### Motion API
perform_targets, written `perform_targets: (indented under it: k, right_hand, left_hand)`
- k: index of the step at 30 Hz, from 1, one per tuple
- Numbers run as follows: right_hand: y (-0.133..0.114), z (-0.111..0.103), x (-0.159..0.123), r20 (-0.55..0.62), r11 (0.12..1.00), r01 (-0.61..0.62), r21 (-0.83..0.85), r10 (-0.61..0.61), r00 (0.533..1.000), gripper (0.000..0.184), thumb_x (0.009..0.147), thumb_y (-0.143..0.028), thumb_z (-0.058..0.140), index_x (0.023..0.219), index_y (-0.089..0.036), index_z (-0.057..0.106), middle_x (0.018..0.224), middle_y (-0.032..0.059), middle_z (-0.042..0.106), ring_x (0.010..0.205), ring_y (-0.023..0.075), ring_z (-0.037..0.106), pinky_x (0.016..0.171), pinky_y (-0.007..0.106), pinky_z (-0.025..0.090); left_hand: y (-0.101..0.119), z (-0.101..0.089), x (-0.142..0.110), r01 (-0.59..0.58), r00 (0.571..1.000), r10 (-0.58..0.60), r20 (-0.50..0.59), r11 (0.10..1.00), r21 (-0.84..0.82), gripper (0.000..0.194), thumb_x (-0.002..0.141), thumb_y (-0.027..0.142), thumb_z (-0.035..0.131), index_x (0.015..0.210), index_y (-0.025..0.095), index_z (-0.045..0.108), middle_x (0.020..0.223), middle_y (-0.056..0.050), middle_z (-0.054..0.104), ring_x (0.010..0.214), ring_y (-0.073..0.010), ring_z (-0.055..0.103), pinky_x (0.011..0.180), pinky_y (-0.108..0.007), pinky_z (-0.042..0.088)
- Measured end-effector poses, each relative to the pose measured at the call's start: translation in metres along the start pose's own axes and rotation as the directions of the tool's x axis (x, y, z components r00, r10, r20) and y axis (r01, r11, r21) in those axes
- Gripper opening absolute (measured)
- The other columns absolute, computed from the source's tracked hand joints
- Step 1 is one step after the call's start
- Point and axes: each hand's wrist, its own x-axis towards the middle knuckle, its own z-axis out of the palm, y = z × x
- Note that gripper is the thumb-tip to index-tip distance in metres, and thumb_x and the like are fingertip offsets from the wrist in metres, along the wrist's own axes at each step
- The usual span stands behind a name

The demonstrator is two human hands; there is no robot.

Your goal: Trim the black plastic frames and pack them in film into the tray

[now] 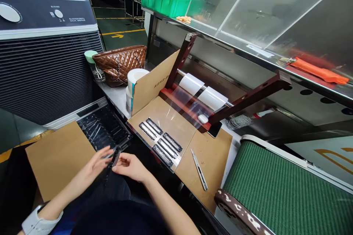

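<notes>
My left hand [95, 163] and my right hand [129, 166] meet over my lap and pinch a small black rectangular frame part [116, 155] between their fingertips. Just behind them lies a black tray [106, 128] of similar parts wrapped in clear plastic. On the cardboard sheet [168, 125] ahead, several black frame parts [161, 141] lie in two rows on a clear film strip. Metal tweezers [199, 169] rest on the cardboard to the right of them.
A brown rack [231, 106] holds two rolls of clear film [201, 91]. A green conveyor belt [278, 187] runs at the right. A large grey machine [46, 51] stands at the left, with a brown quilted handbag [120, 62] and white tape rolls [134, 80] behind.
</notes>
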Motion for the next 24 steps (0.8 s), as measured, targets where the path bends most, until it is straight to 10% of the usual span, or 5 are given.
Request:
perform_targets:
  k: [7,14,20,24]
  right_hand:
    - [0.036,-0.004,0.044,-0.165,0.999,-0.034,0.042,0.04,0.986,0.052,0.061,-0.035,0.081,0.102,-0.011,0.059,0.089,0.0043,0.06,0.077,0.0081,0.056,0.082,0.024,0.043]
    - [0.065,-0.028,0.094,-0.345,0.975,-0.213,0.061,0.221,0.912,0.059,0.059,-0.049,0.08,0.099,-0.01,0.061,0.094,0.0096,0.063,0.08,0.0122,0.059,0.08,0.027,0.044]
    - [0.137,-0.074,0.121,-0.728,0.955,-0.29,0.067,0.246,0.64,0.075,0.054,-0.079,0.065,0.092,-0.015,0.055,0.084,0.0103,0.058,0.08,0.0207,0.06,0.081,0.038,0.048]
    - [0.185,-0.083,0.105,-0.733,0.862,-0.507,-0.009,0.339,0.59,0.062,0.066,-0.082,0.048,0.091,-0.026,0.058,0.078,0.0072,0.056,0.08,0.0252,0.064,0.069,0.042,0.053]
  left_hand:
    - [-0.057,-0.02,-0.003,0.166,0.986,-0.168,0.025,0.984,0.063,0.071,0.074,0.071,0.053,0.118,0.014,0.046,0.126,-0.017,0.052,0.11,-0.0221,0.055,0.103,-0.035,0.041]
    - [-0.134,-0.083,0.027,0.184,0.98,-0.198,0.036,0.952,0.245,0.052,0.078,0.063,0.053,0.113,0.025,0.057,0.12,-0.005,0.057,0.114,-0.0233,0.053,0.103,-0.039,0.038]
    - [-0.228,-0.149,0.155,0.139,0.984,-0.084,-0.158,0.912,0.387,0.055,0.082,0.059,0.04,0.109,0.014,0.055,0.111,-0.015,0.057,0.106,-0.0259,0.057,0.097,-0.041,0.043]
    - [-0.28,-0.176,0.276,0.099,0.969,0.032,-0.246,0.858,0.504,0.05,0.088,0.05,0.039,0.115,0.01,0.052,0.115,-0.015,0.052,0.106,-0.023,0.054,0.099,-0.041,0.04]
